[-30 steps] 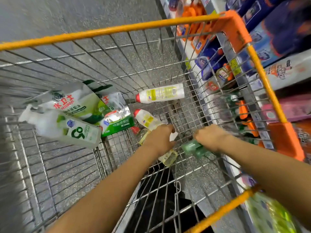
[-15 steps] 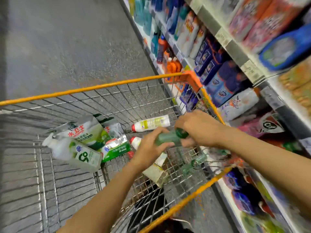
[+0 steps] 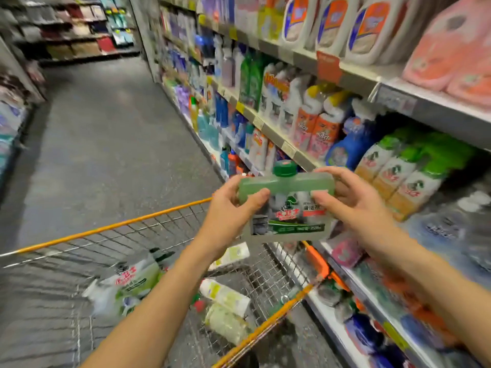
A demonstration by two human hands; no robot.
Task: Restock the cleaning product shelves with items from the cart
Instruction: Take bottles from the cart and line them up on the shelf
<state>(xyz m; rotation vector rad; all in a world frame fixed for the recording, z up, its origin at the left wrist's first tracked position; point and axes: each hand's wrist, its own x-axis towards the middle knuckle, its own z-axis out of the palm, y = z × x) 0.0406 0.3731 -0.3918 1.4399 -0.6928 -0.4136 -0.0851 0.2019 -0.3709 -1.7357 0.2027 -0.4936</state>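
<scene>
Both hands hold the flat, translucent green plastic bottle with a dark green screw cap [image 3: 285, 208] up above the orange-rimmed wire cart [image 3: 106, 227]. The left hand [image 3: 233, 208] pinches its left shoulder, thumb across the front face. The right hand [image 3: 353, 205] pinches the right shoulder the same way. The bottle stands cap up, label towards the wearer, its wide side running from one hand to the other. The grey metal shelves of cleaning products [image 3: 438, 112] lie just beyond the right hand, to its right and a little ahead, so that hand looks the nearer one for the placing. Which slot is meant I cannot tell. Below the left forearm a white bottle with a red cap [image 3: 225, 294] and a green and white refill pouch [image 3: 132, 282] lie in the cart
</scene>
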